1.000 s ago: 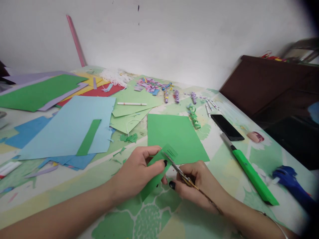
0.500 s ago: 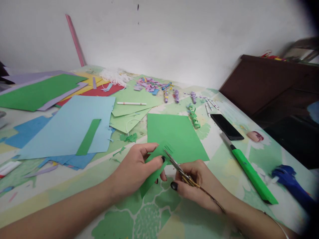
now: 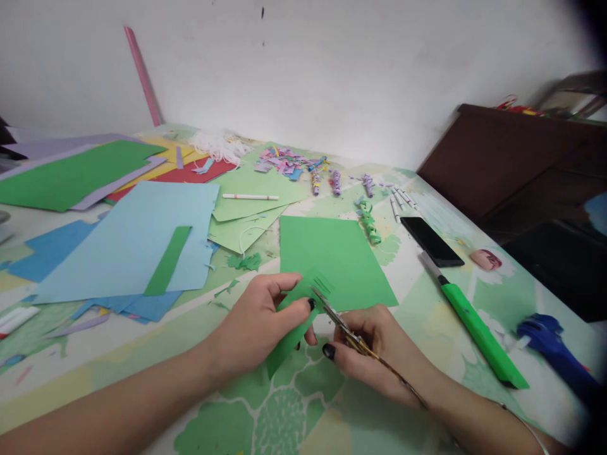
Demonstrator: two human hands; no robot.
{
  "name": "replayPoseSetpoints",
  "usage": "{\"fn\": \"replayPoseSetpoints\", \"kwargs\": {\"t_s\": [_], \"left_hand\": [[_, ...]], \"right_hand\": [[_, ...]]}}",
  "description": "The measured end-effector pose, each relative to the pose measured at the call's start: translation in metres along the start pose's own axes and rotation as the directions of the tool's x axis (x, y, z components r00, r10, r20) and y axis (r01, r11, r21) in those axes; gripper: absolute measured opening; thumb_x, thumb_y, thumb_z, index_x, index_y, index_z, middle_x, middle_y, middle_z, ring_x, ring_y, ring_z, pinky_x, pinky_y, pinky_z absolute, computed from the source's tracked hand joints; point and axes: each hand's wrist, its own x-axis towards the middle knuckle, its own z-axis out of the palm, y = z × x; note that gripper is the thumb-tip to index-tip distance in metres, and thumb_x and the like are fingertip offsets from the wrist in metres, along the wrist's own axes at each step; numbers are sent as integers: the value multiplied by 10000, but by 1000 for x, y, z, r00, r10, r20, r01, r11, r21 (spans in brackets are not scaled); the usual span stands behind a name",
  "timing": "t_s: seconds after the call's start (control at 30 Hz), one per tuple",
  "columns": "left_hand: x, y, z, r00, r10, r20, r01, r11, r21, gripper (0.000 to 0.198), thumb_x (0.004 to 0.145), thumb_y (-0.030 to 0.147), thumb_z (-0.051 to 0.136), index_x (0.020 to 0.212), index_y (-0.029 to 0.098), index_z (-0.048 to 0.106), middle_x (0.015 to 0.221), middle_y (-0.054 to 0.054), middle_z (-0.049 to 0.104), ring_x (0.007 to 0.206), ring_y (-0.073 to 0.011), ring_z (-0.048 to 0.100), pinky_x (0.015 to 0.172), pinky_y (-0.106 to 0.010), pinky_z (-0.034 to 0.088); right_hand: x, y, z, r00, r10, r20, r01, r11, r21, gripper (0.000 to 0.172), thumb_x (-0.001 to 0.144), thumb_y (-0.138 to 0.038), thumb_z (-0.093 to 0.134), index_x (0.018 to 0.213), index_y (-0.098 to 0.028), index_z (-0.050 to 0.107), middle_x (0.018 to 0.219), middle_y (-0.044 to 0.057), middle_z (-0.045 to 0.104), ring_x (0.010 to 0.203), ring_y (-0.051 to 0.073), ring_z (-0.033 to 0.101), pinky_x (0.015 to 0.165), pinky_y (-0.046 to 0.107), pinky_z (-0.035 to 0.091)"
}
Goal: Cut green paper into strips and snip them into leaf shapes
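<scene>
Between the thumb and fingers of my left hand [image 3: 265, 322] is a green paper strip [image 3: 289, 344], tilted, with several short slits near its upper end. My right hand [image 3: 379, 354] grips a pair of scissors [image 3: 348, 332], their blade tips at the strip's edge beside my left thumb. Behind both hands lies a larger green paper sheet [image 3: 332, 253] flat on the table. Another green strip [image 3: 169, 260] rests on a light blue sheet [image 3: 128, 234] to the left.
On the right lie a green utility knife [image 3: 478, 332], a black phone [image 3: 431, 241], an eraser-like block [image 3: 485, 259] and a blue tape dispenser [image 3: 554, 347]. Curled paper rolls [image 3: 368, 221], paper scraps [image 3: 282, 161] and white string [image 3: 220, 146] are at the back. A white marker [image 3: 250, 196] lies on pale green paper.
The scissor tips have shifted slightly down along the strip's edge, and another slit shows above them. My left hand keeps its hold nearly unmoved.
</scene>
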Motion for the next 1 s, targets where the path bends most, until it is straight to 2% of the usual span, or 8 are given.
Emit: {"fn": "replayPoseSetpoints", "kwargs": {"t_s": [0.1, 0.4, 0.73, 1.0], "left_hand": [[1, -1, 0, 1000, 13, 6, -13, 1000, -8, 138, 770, 118, 496, 696, 132, 612, 525, 26, 611, 470, -75, 529, 463, -155, 445], [0, -2, 0, 1000, 13, 14, -13, 1000, 1, 157, 790, 135, 488, 677, 134, 598, 533, 21, 615, 481, -75, 524, 476, -157, 446], [1, -3, 0, 1000, 15, 20, -15, 1000, 1, 140, 786, 136, 492, 682, 131, 586, 541, 20, 606, 499, -83, 543, 487, -166, 453], [2, -4, 1, 999, 22, 43, -21, 1000, -17, 155, 785, 115, 478, 682, 144, 590, 563, 30, 600, 521, -82, 549, 509, -166, 454]], "right_hand": [[0, -1, 1, 1000, -11, -8, 11, 1000, -3, 237, 763, -290, 517, 824, -117, 666, 533, -48, 327, 473, 63, 239, 413, 190, 192], [3, 1, 4, 998, 5, -66, -8, 998, -58, 249, 751, -280, 513, 696, -101, 676, 499, -32, 367, 458, 65, 279, 409, 191, 204], [2, -2, 2, 999, -21, -47, 19, 999, -31, 222, 741, -249, 540, 816, -121, 705, 511, -51, 316, 466, 62, 239, 408, 185, 189], [3, 3, 3, 998, -43, -51, 40, 998, -47, 237, 780, -261, 512, 793, -120, 702, 518, -39, 372, 471, 60, 270, 411, 175, 203]]}}
